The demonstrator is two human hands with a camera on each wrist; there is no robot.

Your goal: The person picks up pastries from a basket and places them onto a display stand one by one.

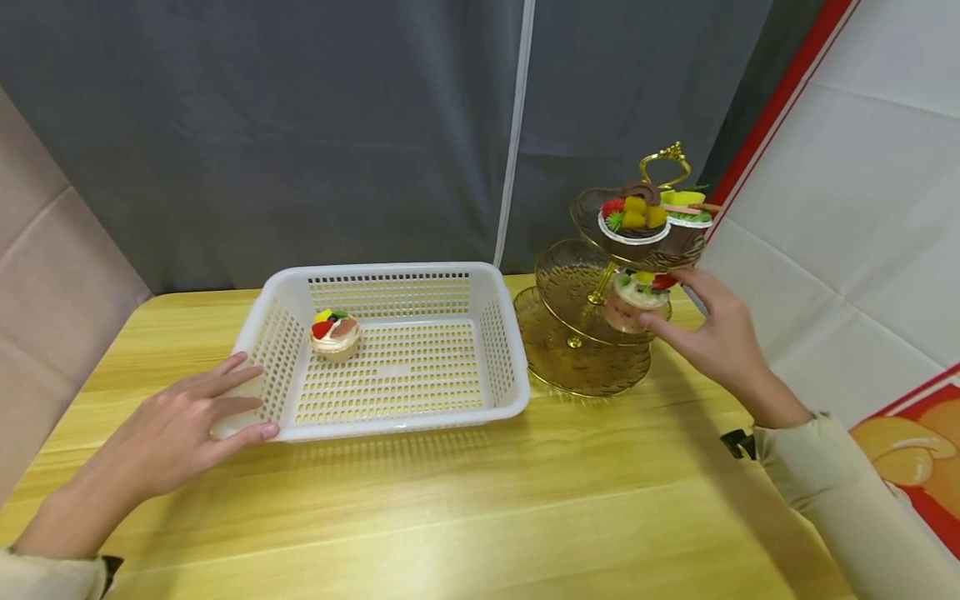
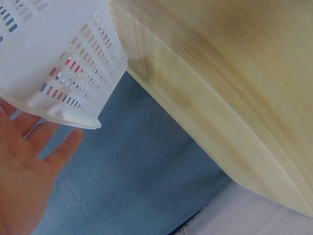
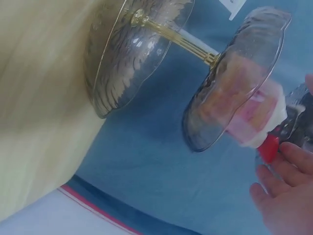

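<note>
My left hand (image 1: 176, 429) rests on the left rim of a white plastic basket (image 1: 390, 269), its fingers spread and nearly straight. In the left wrist view the fingers lie along the basket's edge. A small fruit tart (image 1: 337, 343) sits inside the basket on the left. My right hand (image 1: 720, 329) is at the middle tier of a three-tier glass stand (image 1: 555, 279), beside a dessert cup (image 1: 626, 317) topped with cream and fruit. In the right wrist view, loosely extended fingers (image 3: 279, 181) are right at the cup's red fruit (image 3: 268, 148).
Two fruit-topped cupcakes (image 1: 633, 225) stand on the top tier, under the gold handle (image 1: 666, 157). The stand is just right of the basket on a wooden table (image 1: 480, 508). A grey curtain (image 1: 337, 142) hangs behind; a white panel (image 1: 862, 192) rises at the right.
</note>
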